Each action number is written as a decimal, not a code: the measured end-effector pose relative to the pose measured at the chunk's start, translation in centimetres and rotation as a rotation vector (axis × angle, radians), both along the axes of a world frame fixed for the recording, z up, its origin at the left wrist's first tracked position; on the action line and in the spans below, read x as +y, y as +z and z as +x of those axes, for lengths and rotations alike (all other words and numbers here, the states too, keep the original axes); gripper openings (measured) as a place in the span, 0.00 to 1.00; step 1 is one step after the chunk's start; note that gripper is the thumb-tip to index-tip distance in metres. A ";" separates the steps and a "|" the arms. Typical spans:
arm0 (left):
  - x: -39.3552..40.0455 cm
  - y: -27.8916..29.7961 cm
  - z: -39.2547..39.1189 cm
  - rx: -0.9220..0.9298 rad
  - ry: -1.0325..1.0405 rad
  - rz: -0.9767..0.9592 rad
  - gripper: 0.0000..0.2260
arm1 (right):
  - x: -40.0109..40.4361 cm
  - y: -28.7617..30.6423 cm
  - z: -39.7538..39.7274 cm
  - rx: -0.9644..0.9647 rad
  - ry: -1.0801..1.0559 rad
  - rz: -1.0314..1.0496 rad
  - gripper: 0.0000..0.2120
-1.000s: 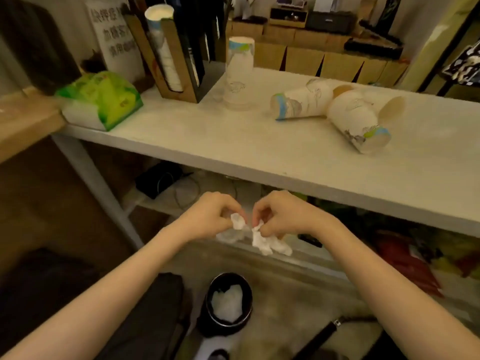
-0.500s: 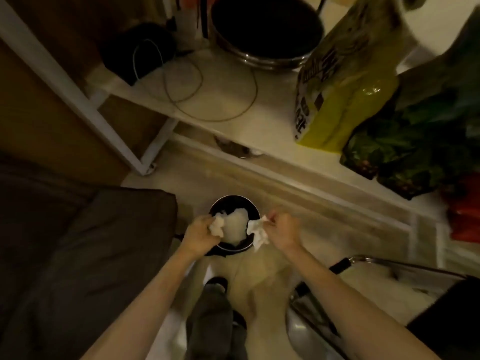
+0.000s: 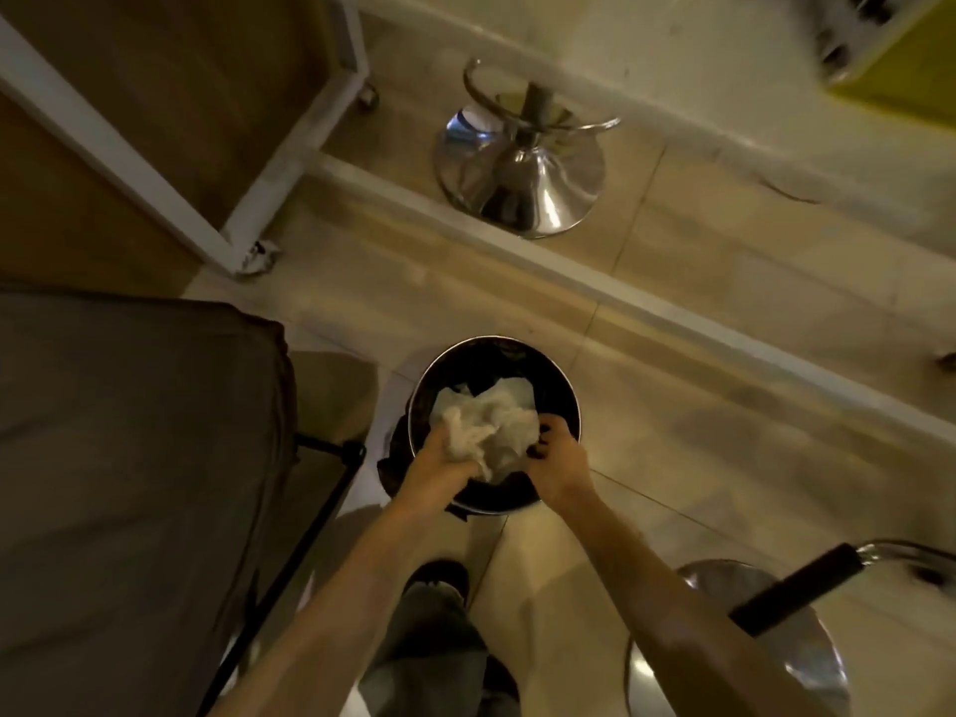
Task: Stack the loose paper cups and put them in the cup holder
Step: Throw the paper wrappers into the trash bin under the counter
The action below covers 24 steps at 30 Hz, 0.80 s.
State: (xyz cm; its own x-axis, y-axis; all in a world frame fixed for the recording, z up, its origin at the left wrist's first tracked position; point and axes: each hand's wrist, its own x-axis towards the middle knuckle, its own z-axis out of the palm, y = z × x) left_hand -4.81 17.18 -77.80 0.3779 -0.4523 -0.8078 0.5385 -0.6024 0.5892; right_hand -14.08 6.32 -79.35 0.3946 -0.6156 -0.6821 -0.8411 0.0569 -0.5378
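The left hand (image 3: 445,455) is seen closed on a wad of crumpled white paper (image 3: 486,432), at the near-left rim of a round dark bin (image 3: 564,401). The right hand (image 3: 556,458) is held at the near-right rim, fingers curled; whether anything is gripped in it cannot be told. The paper is noted as creased, off-white and heaped inside the bin over a dark liner. The bin stands on the tiled floor (image 3: 698,458). A chrome stool base (image 3: 522,173) is recorded beyond it, a white frame leg (image 3: 227,245) at far left. Paper cups and cup holder are not in view.
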 end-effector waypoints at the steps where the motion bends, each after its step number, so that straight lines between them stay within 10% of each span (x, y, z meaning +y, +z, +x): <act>1: 0.1 -0.4 -0.2 0.004 0.005 -0.028 0.25 | 0.2 -0.5 0.0 0.004 0.002 0.026 0.24; 9: 1.2 4.9 0.0 -0.028 -0.097 -0.030 0.29 | 0.2 5.8 -1.0 -0.030 -0.011 0.032 0.29; 24: 0.4 38.6 0.8 -0.500 -0.362 -0.293 0.20 | 0.2 41.0 -2.0 -0.362 0.304 -0.229 0.22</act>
State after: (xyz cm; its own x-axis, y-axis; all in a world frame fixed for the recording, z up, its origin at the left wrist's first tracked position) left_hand -4.03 17.54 -39.22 0.4574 -0.7938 -0.4008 -0.0462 -0.4713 0.8807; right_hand -16.05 6.49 -38.34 0.7642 -0.5541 -0.3302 -0.5594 -0.3143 -0.7670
